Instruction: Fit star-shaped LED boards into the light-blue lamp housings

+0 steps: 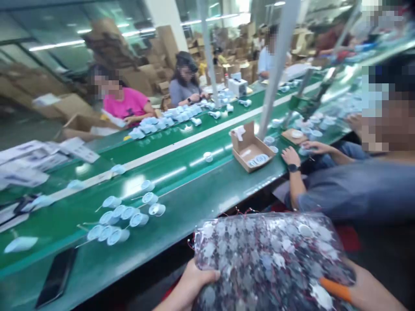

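Observation:
A clear plastic tray [233, 220] is held in front of my body, filled with rows of small white and grey round parts with thin red and black wires. My left hand [197, 278] grips its left edge, thumb over the rim. On the opposite side, my right hand [366, 283] holds the right edge, its fingers hidden beneath. Something orange [335, 289], which looks like a cover on the thumb, reaches over the parts. Loose wires stick out past the tray's far and left edges.
A green conveyor line [175, 170] runs beyond the tray, carrying light-blue cups [118, 214] with stems. A black phone [57, 276] lies near its edge. An open cardboard box [249, 149] holds round parts. A co-worker [350, 185] sits close on the right; several people work across the line.

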Motion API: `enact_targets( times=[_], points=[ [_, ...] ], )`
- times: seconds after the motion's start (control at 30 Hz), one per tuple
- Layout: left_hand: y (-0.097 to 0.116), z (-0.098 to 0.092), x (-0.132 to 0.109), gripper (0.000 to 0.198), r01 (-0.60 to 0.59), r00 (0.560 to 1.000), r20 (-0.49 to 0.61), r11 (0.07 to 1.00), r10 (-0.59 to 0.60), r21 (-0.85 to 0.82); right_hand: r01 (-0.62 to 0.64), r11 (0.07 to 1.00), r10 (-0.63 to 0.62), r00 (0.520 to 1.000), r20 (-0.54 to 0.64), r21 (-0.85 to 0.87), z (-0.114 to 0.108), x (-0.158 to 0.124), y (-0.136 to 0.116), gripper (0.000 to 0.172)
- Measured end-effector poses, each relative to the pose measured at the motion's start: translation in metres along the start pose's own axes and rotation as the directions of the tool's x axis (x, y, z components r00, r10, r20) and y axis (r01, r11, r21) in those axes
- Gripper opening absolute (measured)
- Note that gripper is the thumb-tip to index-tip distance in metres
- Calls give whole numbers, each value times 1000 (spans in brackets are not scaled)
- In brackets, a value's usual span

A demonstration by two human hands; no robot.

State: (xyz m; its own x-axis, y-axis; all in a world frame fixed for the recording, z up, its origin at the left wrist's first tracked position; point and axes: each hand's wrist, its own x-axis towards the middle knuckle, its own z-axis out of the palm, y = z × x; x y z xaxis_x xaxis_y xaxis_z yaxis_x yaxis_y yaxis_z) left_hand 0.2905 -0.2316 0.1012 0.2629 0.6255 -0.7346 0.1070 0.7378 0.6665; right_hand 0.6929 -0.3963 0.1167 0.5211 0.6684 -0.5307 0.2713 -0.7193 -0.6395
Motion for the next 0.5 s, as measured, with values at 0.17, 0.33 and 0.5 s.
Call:
enact_targets(
  times=[0.17,0.33,0.5],
  points=[
    [86,-69,33,54,-28,991,-131,982,3,-187,247,965,-216,940,263,-91,44,111,-175,44],
    [141,-123,91,56,-56,951,-308,974,-14,-218,315,942,-251,888,385,-112,100,196,-284,44],
    [167,-158,143,61,20,959,-271,973,-84,-230,244,956,-171,915,365,-165,143,267,-325,39]
  ],
)
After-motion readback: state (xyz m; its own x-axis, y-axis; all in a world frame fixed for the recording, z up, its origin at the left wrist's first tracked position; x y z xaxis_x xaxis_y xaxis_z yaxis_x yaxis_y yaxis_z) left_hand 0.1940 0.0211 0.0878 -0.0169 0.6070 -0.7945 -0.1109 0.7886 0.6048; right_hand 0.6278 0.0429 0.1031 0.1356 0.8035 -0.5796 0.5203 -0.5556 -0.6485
